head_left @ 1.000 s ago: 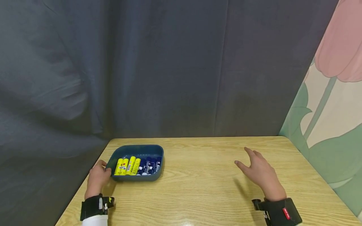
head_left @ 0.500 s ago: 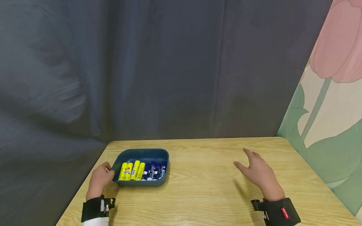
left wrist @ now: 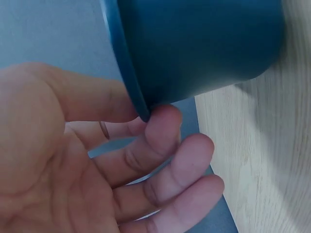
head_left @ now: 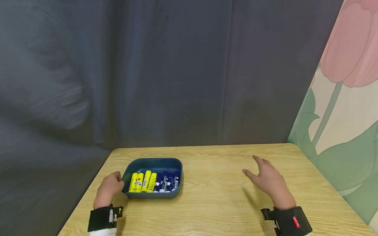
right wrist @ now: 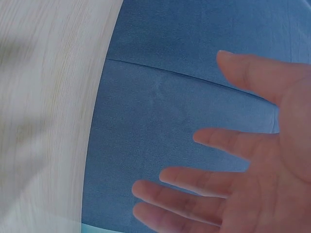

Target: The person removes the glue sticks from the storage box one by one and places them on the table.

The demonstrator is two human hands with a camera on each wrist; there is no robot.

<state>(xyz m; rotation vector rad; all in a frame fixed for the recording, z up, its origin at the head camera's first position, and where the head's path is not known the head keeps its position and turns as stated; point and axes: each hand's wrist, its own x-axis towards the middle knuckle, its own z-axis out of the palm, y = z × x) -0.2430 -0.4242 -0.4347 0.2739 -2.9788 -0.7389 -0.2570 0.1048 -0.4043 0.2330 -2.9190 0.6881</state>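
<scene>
A dark blue-green rectangular bin (head_left: 152, 195) sits on the left half of the table. Inside it, several yellow glue sticks (head_left: 146, 181) lie side by side at the left, with several dark blue glue sticks (head_left: 164, 182) to their right. My left hand (head_left: 108, 187) pinches the rim at the bin's left side. In the left wrist view, the thumb and a curled finger (left wrist: 163, 128) meet at the rim (left wrist: 127, 73). My right hand (head_left: 268, 182) hovers over the right half of the table, fingers spread, touching nothing.
The wood-grain table (head_left: 212, 196) ends at a dark grey-blue curtain (head_left: 171, 72) behind it. A wall with a painted tulip (head_left: 345, 49) runs along the right. Each wrist wears a black strap with a small camera.
The bin, with the glue sticks in it, has shifted to the right and slightly nearer, the left hand moving along with it. My right hand has kept its pose.
</scene>
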